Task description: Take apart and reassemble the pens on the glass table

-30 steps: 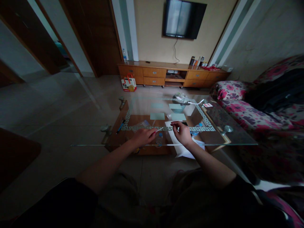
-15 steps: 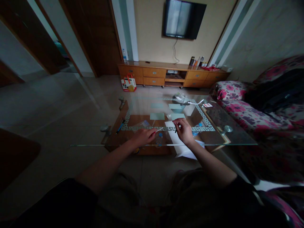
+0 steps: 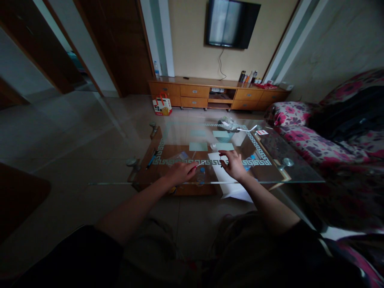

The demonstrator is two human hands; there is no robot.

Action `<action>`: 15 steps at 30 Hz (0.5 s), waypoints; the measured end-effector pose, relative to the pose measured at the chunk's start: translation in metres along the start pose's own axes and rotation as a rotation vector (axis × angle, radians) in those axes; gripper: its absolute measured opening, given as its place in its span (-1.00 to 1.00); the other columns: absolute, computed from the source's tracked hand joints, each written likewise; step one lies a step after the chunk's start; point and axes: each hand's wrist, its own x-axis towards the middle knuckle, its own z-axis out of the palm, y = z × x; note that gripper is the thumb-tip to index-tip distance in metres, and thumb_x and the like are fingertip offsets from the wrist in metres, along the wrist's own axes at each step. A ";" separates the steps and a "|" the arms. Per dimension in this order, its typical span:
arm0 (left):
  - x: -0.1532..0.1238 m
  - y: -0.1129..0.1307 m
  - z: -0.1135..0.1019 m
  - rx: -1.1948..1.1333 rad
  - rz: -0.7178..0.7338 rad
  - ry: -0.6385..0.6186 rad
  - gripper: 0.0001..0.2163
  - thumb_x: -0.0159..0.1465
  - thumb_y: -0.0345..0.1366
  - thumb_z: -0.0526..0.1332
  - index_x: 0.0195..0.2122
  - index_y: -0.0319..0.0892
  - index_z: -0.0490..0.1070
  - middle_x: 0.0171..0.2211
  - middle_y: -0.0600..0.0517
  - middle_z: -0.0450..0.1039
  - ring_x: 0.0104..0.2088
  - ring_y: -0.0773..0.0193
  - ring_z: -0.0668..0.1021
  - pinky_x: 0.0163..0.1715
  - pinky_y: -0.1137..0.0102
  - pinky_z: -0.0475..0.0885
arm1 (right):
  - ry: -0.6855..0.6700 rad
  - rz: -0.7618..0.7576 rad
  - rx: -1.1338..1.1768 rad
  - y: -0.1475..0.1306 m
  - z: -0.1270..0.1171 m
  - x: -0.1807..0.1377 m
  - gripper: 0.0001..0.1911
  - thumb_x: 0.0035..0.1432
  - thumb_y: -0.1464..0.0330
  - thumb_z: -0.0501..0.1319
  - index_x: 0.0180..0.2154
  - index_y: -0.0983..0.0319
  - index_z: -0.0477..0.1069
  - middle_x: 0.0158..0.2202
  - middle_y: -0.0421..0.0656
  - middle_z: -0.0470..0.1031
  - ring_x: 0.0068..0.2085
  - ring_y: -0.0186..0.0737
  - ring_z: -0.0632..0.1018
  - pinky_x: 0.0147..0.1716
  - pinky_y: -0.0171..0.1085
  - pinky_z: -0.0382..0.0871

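My left hand [image 3: 180, 173] rests on the glass coffee table [image 3: 279, 170], its fingers pinched on a thin white strip [image 3: 201, 163] that points toward my right hand. A short way to the right, my right hand [image 3: 232, 165] hovers over a white sheet of paper [image 3: 231, 188], fingers curled around a small dark object that I cannot make out. A small clear bottle with a blue cap [image 3: 202, 174] lies on the shelf under the glass between the two hands.
A blue pen [image 3: 152, 158] lies at the table's left end. A crumpled bag and white strips [image 3: 231, 124] sit at the far edge. A floral sofa [image 3: 303, 136] stands right, a wooden TV cabinet [image 3: 210, 94] behind, with a red-and-white bag [image 3: 162, 105] on the floor.
My right hand has shifted slightly forward and to the right over the paper, its fingers opening a little. My left hand with the white strip has stayed put.
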 end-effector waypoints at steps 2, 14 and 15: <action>0.000 0.000 0.001 0.005 -0.004 -0.002 -0.74 0.35 -0.24 0.08 -0.01 -0.09 0.47 -0.39 0.01 0.56 -0.47 0.29 0.53 -0.43 0.44 0.36 | -0.074 -0.027 -0.044 0.003 0.001 -0.001 -0.47 0.19 0.41 0.15 0.20 0.17 0.24 -0.01 -0.04 0.53 0.04 0.06 0.36 0.00 0.00 0.15; 0.000 0.002 -0.002 -0.021 -0.004 -0.006 -0.74 0.36 -0.26 0.08 0.00 -0.09 0.46 -0.35 0.02 0.57 -0.45 0.30 0.54 -0.39 0.45 0.38 | -0.281 -0.093 -0.163 0.001 0.015 0.000 -0.39 0.19 0.43 0.13 0.27 0.18 0.14 -0.02 0.02 0.51 0.11 0.09 0.30 0.08 0.13 0.01; 0.001 0.002 -0.002 -0.026 -0.002 -0.013 -0.74 0.36 -0.26 0.08 0.00 -0.09 0.46 -0.34 0.02 0.57 -0.44 0.30 0.55 -0.39 0.44 0.39 | -0.288 -0.091 -0.171 0.001 0.015 0.000 -0.40 0.19 0.43 0.13 0.27 0.18 0.15 -0.02 0.03 0.49 0.11 0.08 0.30 0.09 0.12 0.01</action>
